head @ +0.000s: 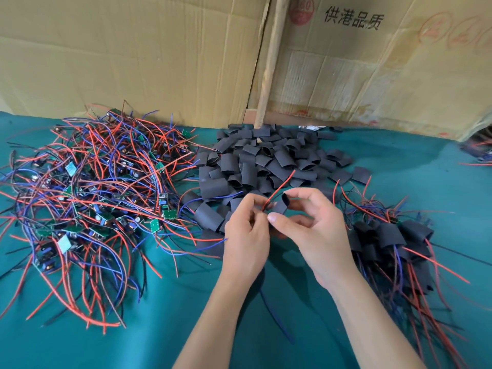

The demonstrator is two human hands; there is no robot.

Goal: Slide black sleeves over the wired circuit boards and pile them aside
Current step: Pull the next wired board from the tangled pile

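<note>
My left hand (246,235) pinches the red wire (279,189) of a wired circuit board; the board itself is hidden behind my fingers. My right hand (311,225) holds a black sleeve (281,206) between thumb and forefinger, its mouth right at the wire's lower end. A blue wire (277,320) hangs down between my forearms. A heap of empty black sleeves (266,161) lies just beyond my hands. Bare wired boards (93,198) form a tangle on the left. Sleeved boards (394,243) are piled at the right.
A green cloth (80,342) covers the table. Flattened cardboard boxes (159,54) stand along the back, with a wooden stick (269,65) leaning between them. More wires (479,153) poke in at the far right edge.
</note>
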